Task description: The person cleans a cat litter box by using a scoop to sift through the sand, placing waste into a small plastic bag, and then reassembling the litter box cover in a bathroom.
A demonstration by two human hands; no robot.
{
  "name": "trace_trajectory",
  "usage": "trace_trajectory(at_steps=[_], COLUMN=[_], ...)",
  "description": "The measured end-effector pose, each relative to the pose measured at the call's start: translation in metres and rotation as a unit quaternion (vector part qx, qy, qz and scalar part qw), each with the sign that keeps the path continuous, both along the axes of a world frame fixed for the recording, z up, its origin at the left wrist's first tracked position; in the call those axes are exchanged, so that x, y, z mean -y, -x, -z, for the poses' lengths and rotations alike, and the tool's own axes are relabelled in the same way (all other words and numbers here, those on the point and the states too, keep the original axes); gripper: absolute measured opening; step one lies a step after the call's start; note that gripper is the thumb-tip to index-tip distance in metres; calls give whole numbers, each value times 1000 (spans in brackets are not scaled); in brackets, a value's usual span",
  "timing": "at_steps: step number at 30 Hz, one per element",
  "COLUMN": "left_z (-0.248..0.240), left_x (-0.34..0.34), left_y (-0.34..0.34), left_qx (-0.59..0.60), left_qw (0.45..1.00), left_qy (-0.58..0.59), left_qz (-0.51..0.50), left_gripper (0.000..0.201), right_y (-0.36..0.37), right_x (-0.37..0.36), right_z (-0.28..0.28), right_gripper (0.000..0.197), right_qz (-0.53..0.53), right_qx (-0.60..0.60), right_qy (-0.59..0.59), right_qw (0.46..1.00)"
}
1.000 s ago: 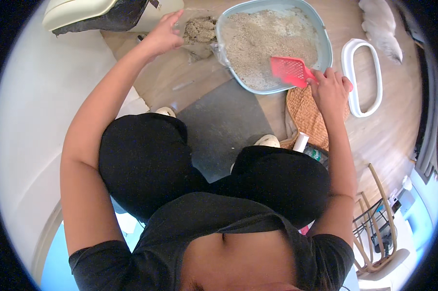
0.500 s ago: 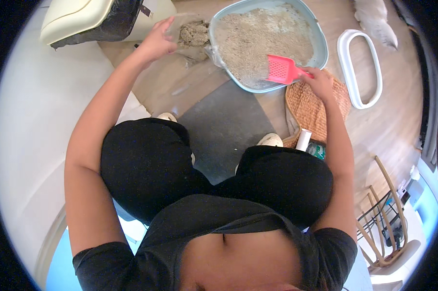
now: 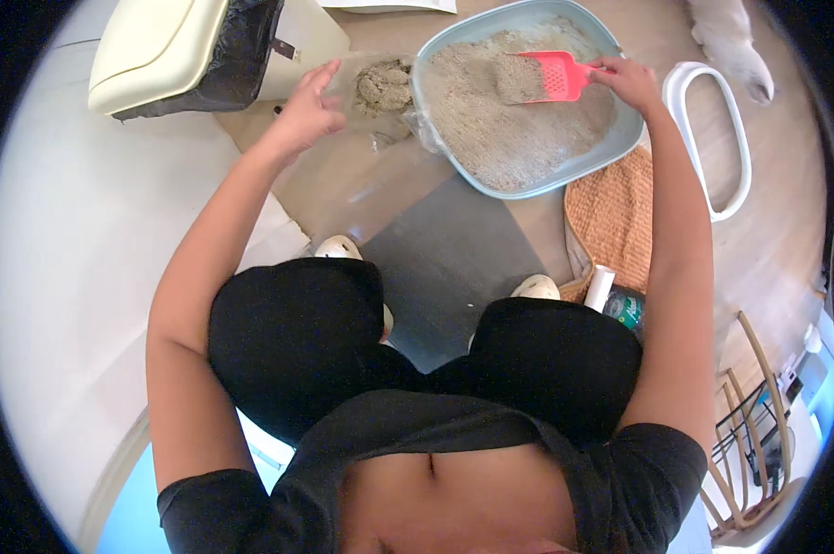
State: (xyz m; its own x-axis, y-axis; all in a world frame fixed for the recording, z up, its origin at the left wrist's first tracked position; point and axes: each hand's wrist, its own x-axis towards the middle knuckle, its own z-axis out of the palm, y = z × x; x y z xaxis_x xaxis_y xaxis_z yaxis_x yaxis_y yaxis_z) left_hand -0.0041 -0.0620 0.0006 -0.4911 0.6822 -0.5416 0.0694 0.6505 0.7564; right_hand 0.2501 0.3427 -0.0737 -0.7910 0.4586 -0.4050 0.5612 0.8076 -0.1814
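- Our right hand (image 3: 631,81) wraps its fingers round the handle of the scoop (image 3: 564,76), probably to keep them clear of the litter (image 3: 491,138).
- The scoop is over the tray (image 3: 636,134), blade pointing left and loaded.
- Our left hand (image 3: 306,120) is left of the tray, near the bag (image 3: 424,134); we cannot tell whether its fingers pinch the film.
- The bag adjoins the tray's left rim, seemingly for a short reach.
- Farther left of the tray is the bin (image 3: 158,51); right of it, the ring (image 3: 744,166) and cat (image 3: 735,42).

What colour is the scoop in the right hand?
The scoop is pinkish red, best seen in the head view.
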Motion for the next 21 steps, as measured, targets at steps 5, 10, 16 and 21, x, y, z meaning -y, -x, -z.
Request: trace_trajectory(at_steps=[5, 10, 16, 21], left_z=[-1, 0, 1, 1], left_x=[1, 2, 1, -1], left_y=[-6, -7, -8, -6], left_qx=[1, 0, 3, -2], left_qw=[1000, 1000, 1000, 1000], left_qy=[-8, -1, 2, -3], left_qz=[3, 1, -8, -4], left_gripper=[84, 84, 86, 87], right_y=[55, 94, 73, 35], right_x=[-1, 28, 67, 66], right_z=[2, 4, 37, 57], right_gripper=[40, 41, 42, 42], right_qz=[-90, -145, -84, 12], right_qx=[62, 98, 31, -66], right_qy=[-58, -44, 40, 121], right_qw=[992, 984, 995, 990])
